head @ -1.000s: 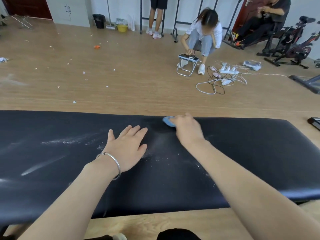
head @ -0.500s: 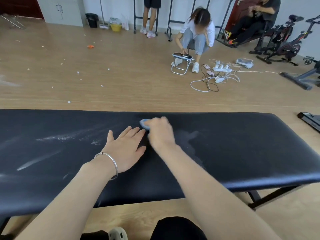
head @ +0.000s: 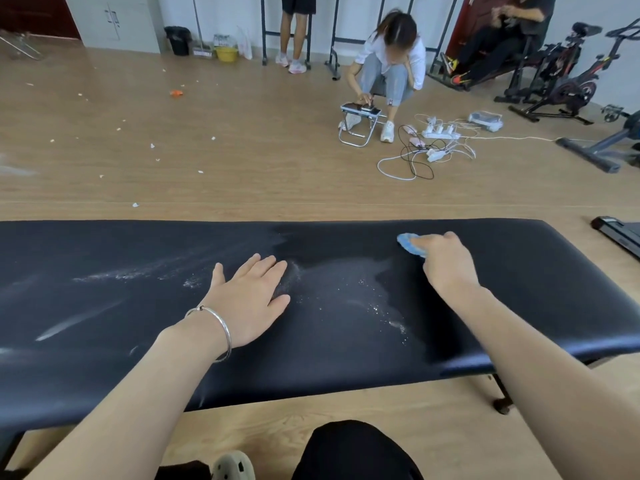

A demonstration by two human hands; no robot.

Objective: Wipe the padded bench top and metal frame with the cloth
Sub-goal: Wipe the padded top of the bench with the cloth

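On the tabletop (head: 540,289), the right hand (head: 448,266) presses a blue cloth (head: 408,244), fingers (head: 424,241) curled over it. Left hand (head: 247,301) lies flat, fingers (head: 268,270) straight, beside dust (head: 193,282).

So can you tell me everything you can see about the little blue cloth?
The cloth is light blue and looks soft, bunched into a small wad. Most of it is hidden under the right hand, which holds it against the black padded bench top, near the far edge, right of the white dusty smears.
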